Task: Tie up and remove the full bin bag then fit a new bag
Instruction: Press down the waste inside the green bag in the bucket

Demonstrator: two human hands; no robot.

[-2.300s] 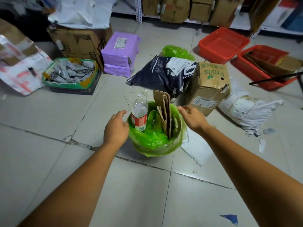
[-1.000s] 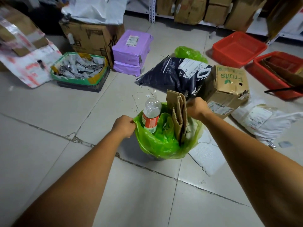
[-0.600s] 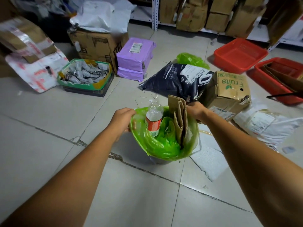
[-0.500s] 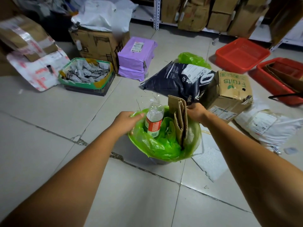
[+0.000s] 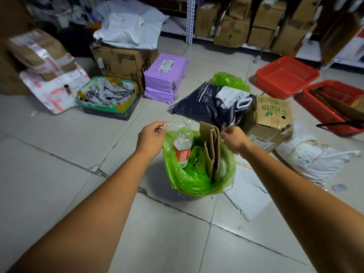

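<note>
Ok, green bin bag (image 5: 197,174) sits mid-frame on the tiled floor (image 5: 59,174), stuffed w/ folded cardboard (image 5: 211,146) and a plastic bottle (image 5: 182,148). Left hand (image 5: 151,136) pinches a white drawstring (image 5: 173,125) at the bag's upper-left rim. Right hand (image 5: 233,138) clenched at upper-right rim; can't tell what it grips.
</note>
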